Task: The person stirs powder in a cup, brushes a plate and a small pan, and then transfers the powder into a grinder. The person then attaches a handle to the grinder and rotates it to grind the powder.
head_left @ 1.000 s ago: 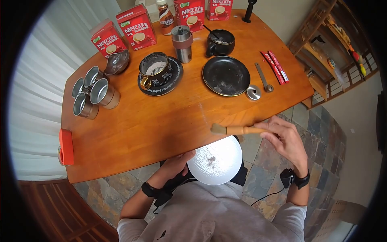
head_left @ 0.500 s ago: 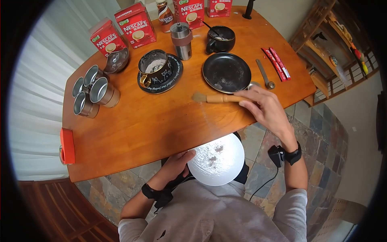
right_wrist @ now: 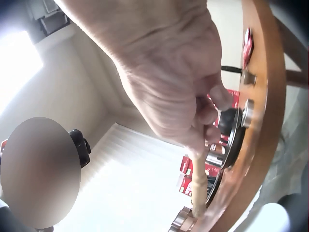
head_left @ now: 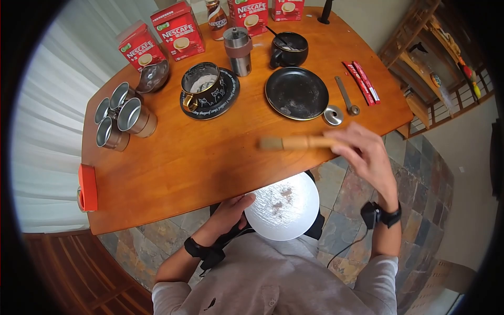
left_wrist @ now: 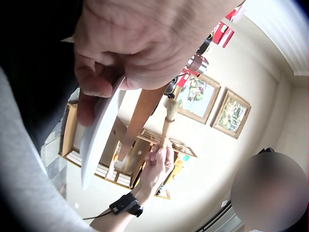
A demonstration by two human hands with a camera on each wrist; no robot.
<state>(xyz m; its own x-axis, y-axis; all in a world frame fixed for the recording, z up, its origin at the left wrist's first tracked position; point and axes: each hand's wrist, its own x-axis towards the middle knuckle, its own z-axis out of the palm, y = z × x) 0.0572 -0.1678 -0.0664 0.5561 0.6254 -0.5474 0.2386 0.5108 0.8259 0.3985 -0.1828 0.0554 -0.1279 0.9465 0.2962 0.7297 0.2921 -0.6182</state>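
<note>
The right hand grips the wooden handle of a brush, fingers and thumb closed round its right end. The brush lies crosswise over the near part of the wooden table, bristles pointing left; it is blurred, and contact between bristles and wood cannot be determined. The left hand pinches the left rim of a white plate, thumb on the upper face and fingers beneath. The plate sits at the table's near edge, in front of the person, and carries two small patches of dark residue.

Beyond the brush, to the right, are a black plate, a steel disc just beside its rim, a metal spoon and red sachets. A black mug stands behind the black plate. Left of centre, a patterned cup containing pale powder rests on a dark saucer; a steel grinder stands behind. Four metal cups are grouped at far left.
</note>
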